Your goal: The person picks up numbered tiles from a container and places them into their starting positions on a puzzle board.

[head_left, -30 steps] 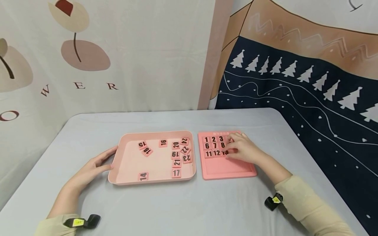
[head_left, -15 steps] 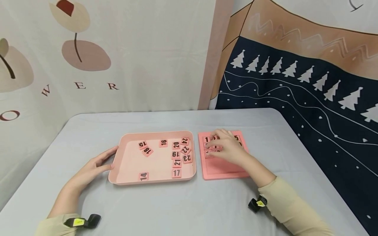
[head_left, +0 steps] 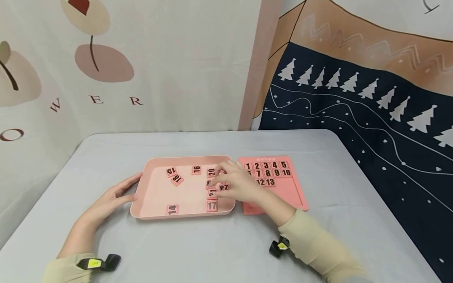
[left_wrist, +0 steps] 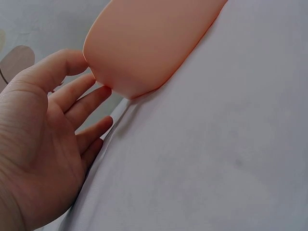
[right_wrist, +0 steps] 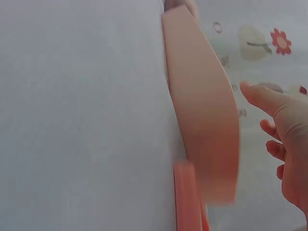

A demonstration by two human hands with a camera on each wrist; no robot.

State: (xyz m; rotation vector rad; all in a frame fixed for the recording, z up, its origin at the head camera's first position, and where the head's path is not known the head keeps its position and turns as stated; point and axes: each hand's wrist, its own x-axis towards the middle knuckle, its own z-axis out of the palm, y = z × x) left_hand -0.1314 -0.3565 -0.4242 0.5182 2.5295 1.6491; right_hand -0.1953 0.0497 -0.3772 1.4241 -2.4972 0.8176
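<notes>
A pink tray (head_left: 155, 198) holds loose number tiles, among them 14 (head_left: 172, 209), 15 (head_left: 171, 171) and 17 (head_left: 212, 206). My left hand (head_left: 107, 203) touches the tray's left wall; the left wrist view has its fingers extended along the tray wall (left_wrist: 139, 43). Over the tray's right side hovers my right hand (head_left: 238, 184), partly covering several tiles. No tile shows between its spread fingers in the right wrist view, where the hand (right_wrist: 296, 139) is above the tray wall (right_wrist: 207, 110). Right of the tray lies a pink number board (head_left: 288, 193) with tiles in rows, up to 13 (head_left: 270, 182).
A pale cloth covers the table (head_left: 198, 251). Behind it hangs a light curtain (head_left: 184, 78), with a dark tree-patterned cloth (head_left: 318, 102) at the right. The board's left part is hidden by the right hand and forearm.
My right hand has moved left, from the board's tiles to above the tray's right side. The left hand has stayed at the tray's left wall.
</notes>
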